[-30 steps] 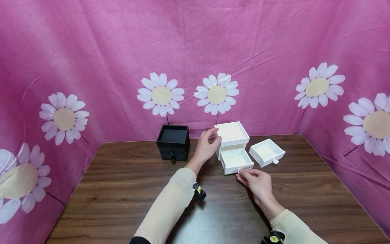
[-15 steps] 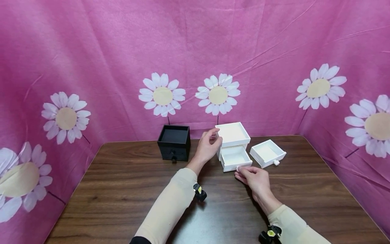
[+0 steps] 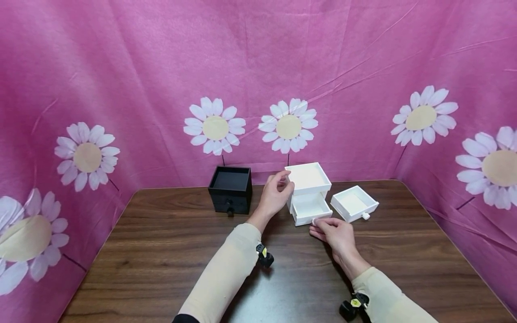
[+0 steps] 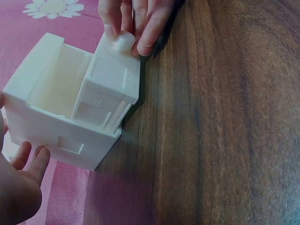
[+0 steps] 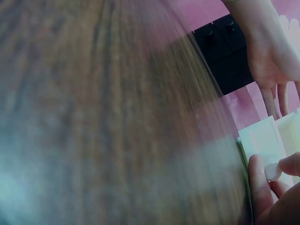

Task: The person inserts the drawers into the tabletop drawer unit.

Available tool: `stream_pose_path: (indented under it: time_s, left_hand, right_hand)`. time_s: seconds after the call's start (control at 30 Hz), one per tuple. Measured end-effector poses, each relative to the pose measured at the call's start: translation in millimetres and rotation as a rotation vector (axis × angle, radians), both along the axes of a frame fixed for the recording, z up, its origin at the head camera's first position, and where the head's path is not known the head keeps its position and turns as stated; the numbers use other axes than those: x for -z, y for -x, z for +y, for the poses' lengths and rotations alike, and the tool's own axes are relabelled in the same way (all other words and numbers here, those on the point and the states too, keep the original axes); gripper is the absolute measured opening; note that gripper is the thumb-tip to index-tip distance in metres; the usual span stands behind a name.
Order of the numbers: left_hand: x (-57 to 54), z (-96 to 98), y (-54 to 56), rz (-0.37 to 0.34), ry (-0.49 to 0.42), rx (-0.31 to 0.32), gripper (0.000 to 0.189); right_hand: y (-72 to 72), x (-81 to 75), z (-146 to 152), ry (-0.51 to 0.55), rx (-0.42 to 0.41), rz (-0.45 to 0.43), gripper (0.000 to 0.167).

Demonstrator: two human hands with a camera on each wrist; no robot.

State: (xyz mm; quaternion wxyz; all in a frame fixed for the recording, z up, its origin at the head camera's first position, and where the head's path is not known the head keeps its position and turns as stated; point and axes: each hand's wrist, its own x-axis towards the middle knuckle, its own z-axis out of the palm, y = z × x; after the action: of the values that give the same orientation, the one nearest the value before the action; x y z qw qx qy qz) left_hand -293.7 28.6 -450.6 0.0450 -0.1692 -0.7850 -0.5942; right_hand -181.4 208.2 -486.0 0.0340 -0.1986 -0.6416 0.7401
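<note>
A small white drawer cabinet (image 3: pixel 308 178) stands on the table, its lower drawer (image 3: pixel 310 207) pulled partly out and nothing visible inside. My right hand (image 3: pixel 338 237) pinches the round white knob (image 4: pixel 124 42) on that drawer's front between thumb and fingers. On the cabinet's left side, my left hand (image 3: pixel 273 196) rests its fingers against the wall; in the left wrist view those fingers (image 4: pixel 39 161) lie fairly straight beside a small recess. Above the pulled drawer, the slot in the cabinet is open.
Right of the cabinet, a second white drawer (image 3: pixel 354 204) with a knob lies loose on the wooden table (image 3: pixel 161 260). A black drawer box (image 3: pixel 230 190) stands to the left. Pink cloth (image 3: pixel 161 67) printed with daisies hangs behind and at both sides.
My right hand has moved a little away from me with the knob, and the drawer has slid partway into the cabinet. The left hand has stayed at the cabinet's side.
</note>
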Motion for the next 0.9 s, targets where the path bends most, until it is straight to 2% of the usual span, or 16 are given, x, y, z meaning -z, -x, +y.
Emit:
stream_pose_path:
  time_s: [0.3,0.6,0.9]
  left_hand:
    - [0.8,0.0,1.0,0.001,-0.018,0.0,0.045]
    - [1.9,1.6,1.8,-0.007,-0.026,0.016,0.046]
    - [3.2,0.7,2.6,-0.001,-0.022,-0.002,0.045]
  right_hand:
    - [6.4,0.3,1.5,0.0,0.004,0.01,0.015]
    - [13.5,0.5,-0.5,0.019,-0.002,-0.007,0.021]
    - [23.5,2.0,-1.9,0.001,-0.016,0.003,0.023]
